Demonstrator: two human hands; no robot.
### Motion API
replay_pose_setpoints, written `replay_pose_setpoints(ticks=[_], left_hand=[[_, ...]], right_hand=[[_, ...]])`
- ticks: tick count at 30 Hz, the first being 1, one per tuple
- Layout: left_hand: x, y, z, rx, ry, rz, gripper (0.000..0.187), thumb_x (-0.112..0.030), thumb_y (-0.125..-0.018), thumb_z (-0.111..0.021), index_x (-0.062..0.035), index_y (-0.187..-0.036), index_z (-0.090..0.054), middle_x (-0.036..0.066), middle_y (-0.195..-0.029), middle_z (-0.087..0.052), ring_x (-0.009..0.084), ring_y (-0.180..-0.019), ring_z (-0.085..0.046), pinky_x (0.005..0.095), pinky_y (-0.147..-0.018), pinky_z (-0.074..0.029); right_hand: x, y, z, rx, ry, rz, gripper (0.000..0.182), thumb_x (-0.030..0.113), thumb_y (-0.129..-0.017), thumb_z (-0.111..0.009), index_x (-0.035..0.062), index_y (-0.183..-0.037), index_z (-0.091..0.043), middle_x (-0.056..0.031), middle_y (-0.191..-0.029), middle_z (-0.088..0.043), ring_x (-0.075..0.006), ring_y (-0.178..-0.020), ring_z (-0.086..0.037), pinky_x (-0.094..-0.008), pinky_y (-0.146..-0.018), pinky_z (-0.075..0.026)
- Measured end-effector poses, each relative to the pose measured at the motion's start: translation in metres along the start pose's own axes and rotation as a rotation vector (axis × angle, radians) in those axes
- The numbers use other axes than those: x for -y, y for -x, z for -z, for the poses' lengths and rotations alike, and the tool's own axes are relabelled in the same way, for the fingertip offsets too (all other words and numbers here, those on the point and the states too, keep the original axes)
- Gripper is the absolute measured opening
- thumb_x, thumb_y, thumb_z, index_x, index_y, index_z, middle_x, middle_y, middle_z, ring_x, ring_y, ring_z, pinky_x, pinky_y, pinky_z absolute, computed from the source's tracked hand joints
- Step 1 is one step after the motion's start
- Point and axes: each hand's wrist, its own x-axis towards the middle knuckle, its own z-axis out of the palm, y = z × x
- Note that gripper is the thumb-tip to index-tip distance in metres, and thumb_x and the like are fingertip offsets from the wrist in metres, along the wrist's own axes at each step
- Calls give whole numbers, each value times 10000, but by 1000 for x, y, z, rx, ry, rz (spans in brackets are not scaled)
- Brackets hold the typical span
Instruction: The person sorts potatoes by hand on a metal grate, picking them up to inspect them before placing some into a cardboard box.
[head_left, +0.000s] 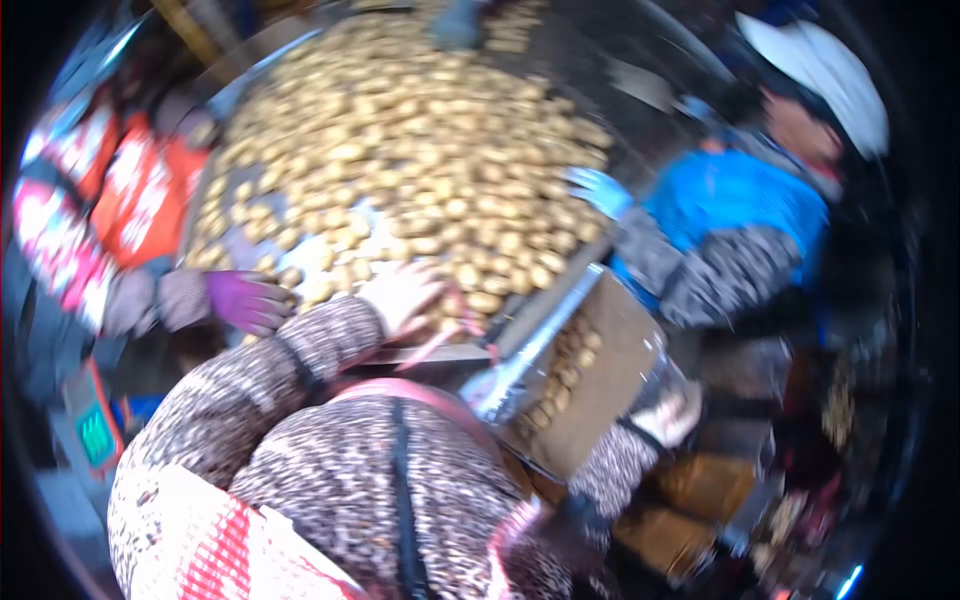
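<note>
My left hand [405, 297], in a pale glove, rests over potatoes at the near edge of the table, its blurred fingers stretched to the right. Yellowish potatoes [400, 150] lie in a thick spread in front of it. To my right, a tilted cardboard box [615, 370] with clear plastic about its edges has a row of potatoes [565, 375] inside. My right hand [672, 415], also in a pale glove, is at the box's right side with its fingers curled on the edge. What exactly lies under those fingers is blurred.
At the left, a person in an orange apron reaches in with a purple glove [248, 302]. A person in blue at the right has a light-blue glove [600, 190] by the potatoes. Another glove [457, 25] shows at the far side. Brown cartons [670, 535] stand below right.
</note>
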Motion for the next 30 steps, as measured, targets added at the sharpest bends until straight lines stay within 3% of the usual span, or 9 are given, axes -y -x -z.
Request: replay_pose_setpoints(ticks=[4,7,12,17,20,22,24,27,30], left_hand=[[35,27,-44,-118,-104,11,690,-391,-710,-690,-44,-1271,-487,195,-1365,-460,365,-1274,-437,513,-1060,-340],[55,80,-12,-105,-152,132,719,-392,-715,-692,-116,-1341,-469,197,-1361,-458,354,-1284,-429,533,-1091,-291],[59,151,11,-2,-265,500,688,-413,-785,-651,-176,-1391,-430,170,-1404,-432,318,-1334,-389,522,-1119,-263],[41,202,18,-114,-304,782,622,-351,-791,-630,-135,-1353,-473,204,-1394,-431,374,-1305,-399,539,-1098,-280],[26,226,33,-205,-275,754,623,-282,-738,-669,-84,-1303,-495,234,-1341,-448,404,-1275,-415,557,-1067,-302],[16,229,36,-274,-247,687,589,-253,-703,-687,-72,-1240,-526,224,-1265,-483,408,-1219,-452,562,-1057,-308],[12,230,34,-187,-173,641,579,-242,-683,-688,-65,-1213,-535,212,-1239,-497,398,-1193,-469,557,-1046,-320],[18,227,33,-141,-156,567,565,-231,-655,-678,-50,-1174,-546,192,-1207,-513,379,-1189,-475,538,-1025,-338],[24,223,39,-126,-136,555,562,-232,-639,-676,-36,-1150,-550,188,-1183,-523,371,-1181,-481,521,-1020,-351]], right_hand=[[35,50,-35,262,8,228,405,213,-934,-607,-67,-1219,-542,-160,-1088,-647,-203,-949,-608,-338,-884,-495],[41,99,-82,590,-145,-161,360,175,-909,-583,-76,-1166,-570,-177,-1134,-623,-235,-1003,-594,-375,-922,-476],[63,145,-184,988,-104,148,369,54,-870,-556,-37,-1228,-552,-221,-1200,-546,-346,-1118,-572,-416,-964,-490],[69,167,-308,1308,337,384,673,284,-861,-599,29,-1430,-345,-237,-1439,-357,-413,-1285,-426,-435,-1085,-379],[48,194,-372,1425,965,246,736,436,-834,-604,198,-1475,-331,-195,-1520,-251,-340,-1418,-218,-605,-1118,-235],[80,233,-389,1657,1063,297,716,513,-840,-575,285,-1473,-331,-159,-1563,-171,-316,-1450,-141,-724,-1068,-166],[106,272,-361,1564,942,601,678,535,-857,-526,254,-1450,-356,-176,-1548,-218,-327,-1445,-194,-764,-1042,-136],[120,284,-352,1764,886,675,675,542,-856,-521,245,-1442,-370,-143,-1563,-190,-313,-1457,-165,-792,-1027,-103],[83,243,-395,1809,630,399,678,361,-827,-636,222,-1439,-381,-188,-1508,-277,-337,-1377,-322,-541,-1108,-302]])
